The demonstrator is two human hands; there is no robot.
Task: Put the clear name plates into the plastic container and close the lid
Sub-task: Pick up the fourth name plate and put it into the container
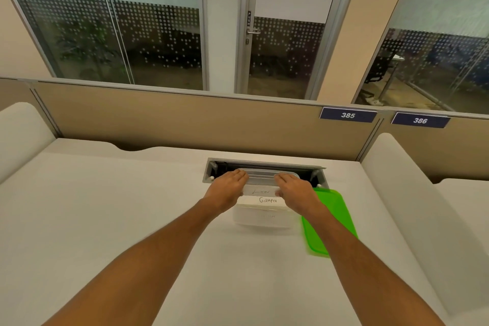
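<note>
Both hands were on one clear name plate (260,191): left hand (229,186) at its left end, right hand (295,188) at its right end, fingers extended forward. A firm pinch couldn't be confirmed. A second plate reading "GIRAFEE" (267,200) sat just nearer, over the clear plastic container (262,218) on the tabletop (119,206). The green lid (328,222) lay just right of the container, off it. Plates looked like thin rigid acrylic: light, slick, scratch-prone. Best held by the short ends, kept level. Lid looked flexible, so press around the rim.

White desk (105,219); open cable tray (264,165); partition labels 385 (348,115), 386 (420,120).
</note>
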